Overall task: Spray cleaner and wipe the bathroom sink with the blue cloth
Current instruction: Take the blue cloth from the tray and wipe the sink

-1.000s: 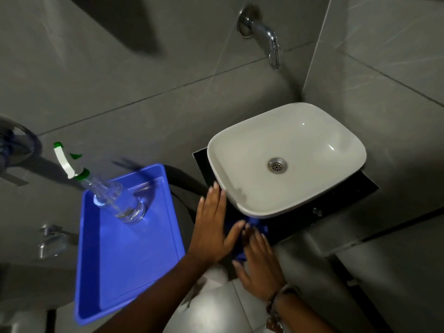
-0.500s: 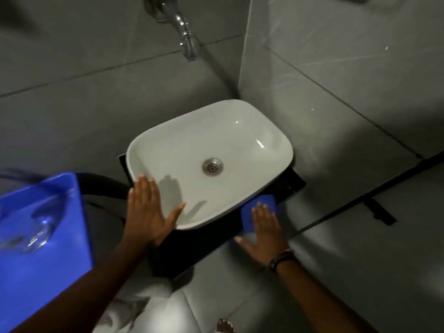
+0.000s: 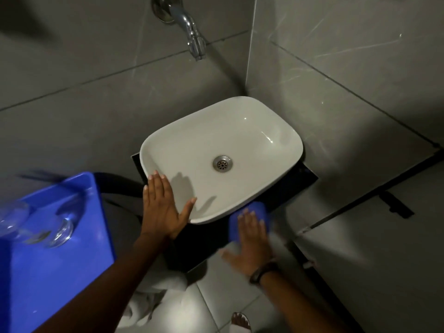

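A white basin sink (image 3: 242, 131) sits on a black counter slab (image 3: 305, 181) in a grey tiled corner. My left hand (image 3: 164, 207) lies flat with spread fingers against the sink's near left rim. My right hand (image 3: 252, 234) presses flat on the blue cloth (image 3: 257, 210), which lies on the black slab just below the sink's front edge. The clear spray bottle (image 3: 43, 227) lies blurred in the blue tray (image 3: 48, 272) at the left, apart from both hands.
A chrome tap (image 3: 192, 39) juts from the wall above the sink. A metal drain (image 3: 222, 162) sits in the basin's middle. White fabric (image 3: 149, 301) and a sandalled foot (image 3: 240, 322) show on the tiled floor below.
My right hand slid the blue cloth to the right along the slab under the sink's front edge. My left hand shifted onto the sink's rim. The view turned right.
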### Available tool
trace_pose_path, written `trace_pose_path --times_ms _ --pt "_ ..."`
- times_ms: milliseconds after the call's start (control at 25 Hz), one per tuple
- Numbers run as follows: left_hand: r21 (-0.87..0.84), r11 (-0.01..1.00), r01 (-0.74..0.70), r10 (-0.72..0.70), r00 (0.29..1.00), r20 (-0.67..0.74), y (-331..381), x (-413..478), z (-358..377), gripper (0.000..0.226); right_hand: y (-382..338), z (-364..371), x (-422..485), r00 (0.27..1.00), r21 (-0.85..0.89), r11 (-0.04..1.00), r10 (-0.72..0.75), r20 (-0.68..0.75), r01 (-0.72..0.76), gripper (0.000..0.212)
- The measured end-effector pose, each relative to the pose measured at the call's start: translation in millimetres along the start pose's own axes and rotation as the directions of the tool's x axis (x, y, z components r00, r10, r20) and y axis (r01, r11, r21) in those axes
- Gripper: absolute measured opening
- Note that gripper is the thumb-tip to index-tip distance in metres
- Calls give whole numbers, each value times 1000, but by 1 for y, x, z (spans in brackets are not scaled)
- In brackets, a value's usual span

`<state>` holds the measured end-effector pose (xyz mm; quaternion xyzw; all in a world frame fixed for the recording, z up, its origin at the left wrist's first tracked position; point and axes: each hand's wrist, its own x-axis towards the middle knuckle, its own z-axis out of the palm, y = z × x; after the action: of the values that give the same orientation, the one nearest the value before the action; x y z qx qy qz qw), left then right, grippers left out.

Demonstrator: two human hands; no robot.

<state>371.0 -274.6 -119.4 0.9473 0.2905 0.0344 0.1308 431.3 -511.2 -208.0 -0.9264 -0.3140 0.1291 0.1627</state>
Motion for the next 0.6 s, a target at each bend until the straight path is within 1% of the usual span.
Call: trace_pose_path --times_ms 40,80,120,160,200,240,280,320,360,400,440,480,520,560,600 --pt "-38 999 19 -18 1000 25 2 -2 -3 108 -33 20 -19 990 -33 993 -106 88 109 109" --pt "-100 994 43 -38 998 50 5 -5 -4 109 -63 37 -34 969 -79 978 -179 168 194 108" --pt "-184 981 68 -57 996 67 5 -14 -8 109 -89 44 -43 949 -108 960 -231 212 258 103" --pt "-267 961 75 -60 996 66 0 -27 -11 107 -110 43 -46 930 -70 957 -255 264 282 94" --pt "-337 940 56 -41 998 54 -5 -44 -14 104 -122 36 -44 925 -15 967 -239 296 255 83" --pt "-388 921 30 -19 999 31 -15 -67 -18 100 -130 30 -45 936 -27 977 -195 292 212 73" --pt "-433 901 13 -8 1000 12 -25 -87 -22 95 -132 25 -44 951 -99 974 -173 257 204 65" --pt "-484 875 24 -27 1000 0 -39 -106 -29 87 -133 23 -42 947 -114 961 -222 232 253 59" --pt "-551 832 64 -71 997 9 -50 -120 -35 77 -132 17 -42 943 10 969 -243 226 247 51" --pt "-639 758 130 -130 990 48 -61 -129 -44 68 -137 7 -44 952 266 957 -182 244 115 42" --pt "-725 649 230 -198 971 131 -78 -140 -57 60 -153 -1 -48 952 508 859 -109 287 -55 33" --pt "-793 510 333 -228 941 249 -92 -145 -68 57 -167 -9 -51 940 690 691 -46 337 -214 28" --pt "-831 361 424 -216 905 367 -108 -150 -78 55 -184 -14 -52 925 795 516 -13 379 -319 28" --pt "-839 226 495 -159 868 470 -123 -154 -85 52 -201 -17 -53 913 853 365 -21 408 -373 29" --pt "-834 115 540 -91 841 533 -139 -161 -93 47 -221 -19 -53 899 884 223 -63 434 -412 31"
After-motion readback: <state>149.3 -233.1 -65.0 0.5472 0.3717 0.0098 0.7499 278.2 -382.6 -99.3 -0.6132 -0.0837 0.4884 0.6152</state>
